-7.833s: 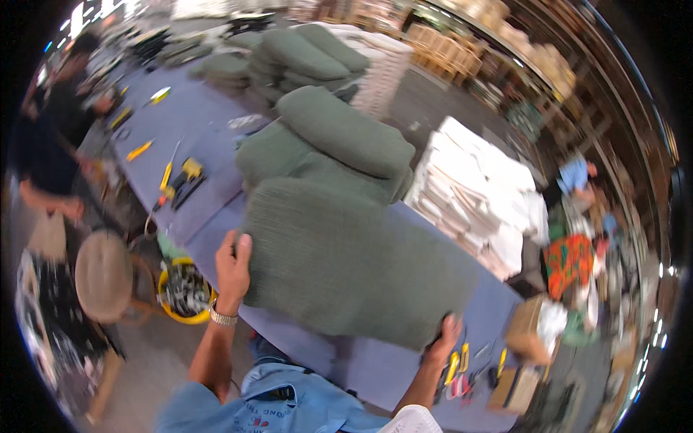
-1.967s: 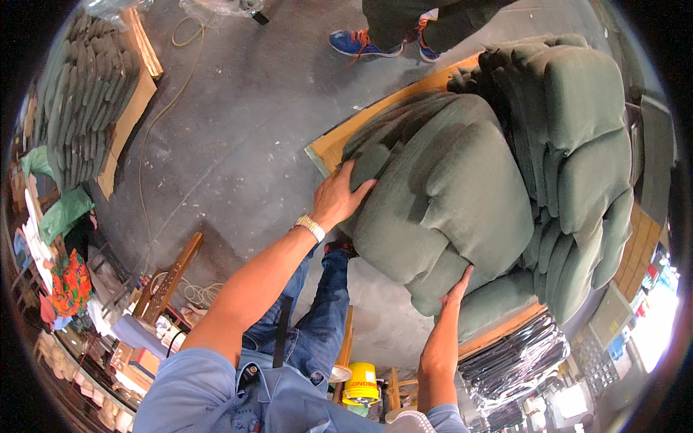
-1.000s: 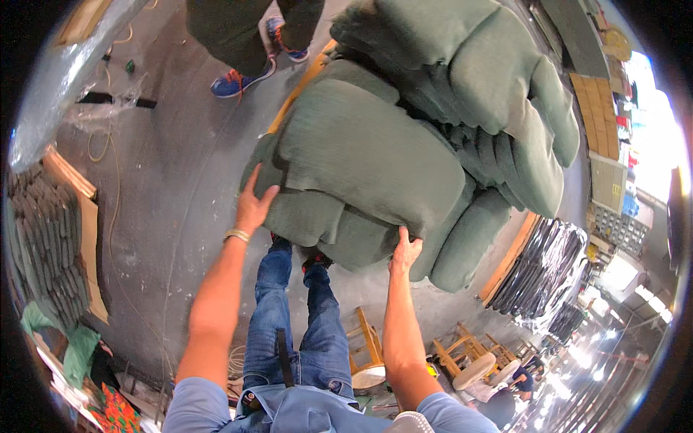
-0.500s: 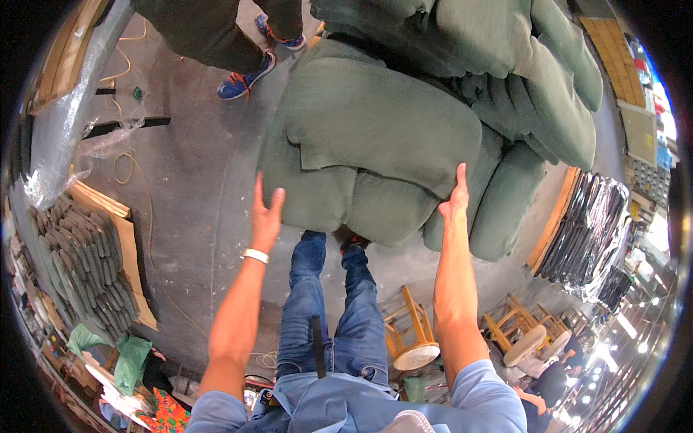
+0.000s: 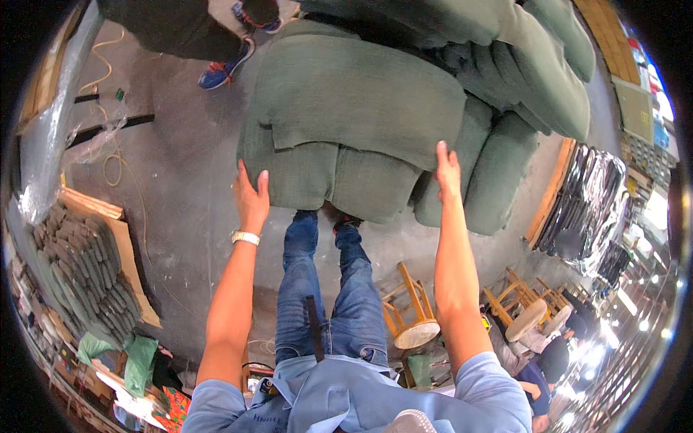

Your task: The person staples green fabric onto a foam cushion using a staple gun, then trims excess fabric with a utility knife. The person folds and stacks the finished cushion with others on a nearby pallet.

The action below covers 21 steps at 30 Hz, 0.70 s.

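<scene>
A green fabric-covered upholstered seat piece (image 5: 361, 94), with a broad flap over lower padded sections, stands in front of my legs. Beside its near left corner is my left hand (image 5: 251, 200), thumb and fingers spread; the fingertips are at the fabric edge. My right hand (image 5: 448, 173) lies along the right side of the same piece, fingers stretched forward and thumb up. Neither hand's fingers wrap round the fabric. More green padded pieces (image 5: 503, 169) adjoin it on the right and behind.
Another person's blue shoe (image 5: 225, 68) is at the far left. A stack of dark padded pieces (image 5: 79, 267) stands left, and a wrapped black stack (image 5: 583, 206) right. A wooden stool (image 5: 411, 310) stands near my right leg. A cable (image 5: 115, 162) crosses the floor.
The view has shifted, so the seat piece and both hands appear farther up and left. Both hands keep their places at its sides, fingers still extended.
</scene>
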Each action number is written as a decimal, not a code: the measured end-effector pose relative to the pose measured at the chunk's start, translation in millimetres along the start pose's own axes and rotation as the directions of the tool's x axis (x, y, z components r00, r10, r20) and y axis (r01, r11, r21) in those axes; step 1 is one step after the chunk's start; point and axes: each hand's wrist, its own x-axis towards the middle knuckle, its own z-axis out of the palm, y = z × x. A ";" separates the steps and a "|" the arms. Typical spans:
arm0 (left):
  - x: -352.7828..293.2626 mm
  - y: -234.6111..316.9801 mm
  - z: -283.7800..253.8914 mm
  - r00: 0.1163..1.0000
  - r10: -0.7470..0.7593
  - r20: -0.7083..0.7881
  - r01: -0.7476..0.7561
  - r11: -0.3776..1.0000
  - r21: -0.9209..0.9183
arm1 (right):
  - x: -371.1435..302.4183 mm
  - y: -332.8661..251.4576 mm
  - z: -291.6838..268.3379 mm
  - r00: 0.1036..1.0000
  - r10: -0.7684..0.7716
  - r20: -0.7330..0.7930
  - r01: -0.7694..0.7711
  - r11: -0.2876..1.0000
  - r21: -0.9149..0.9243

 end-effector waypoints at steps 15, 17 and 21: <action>159.7 94.6 -43.1 0.939 -0.033 0.342 0.292 0.600 -0.744 | 4.3 -70.0 11.0 0.845 -0.488 -0.222 0.503 0.864 0.014; 172.4 94.8 -55.2 0.932 -0.067 0.356 0.325 0.587 -0.741 | 18.5 -55.2 4.7 0.861 -0.498 -0.102 0.500 0.866 -0.005; 165.9 76.6 -41.7 0.886 -0.134 0.445 0.357 0.809 -0.467 | 1.3 -24.5 8.0 0.917 -0.373 -0.143 0.382 0.923 0.048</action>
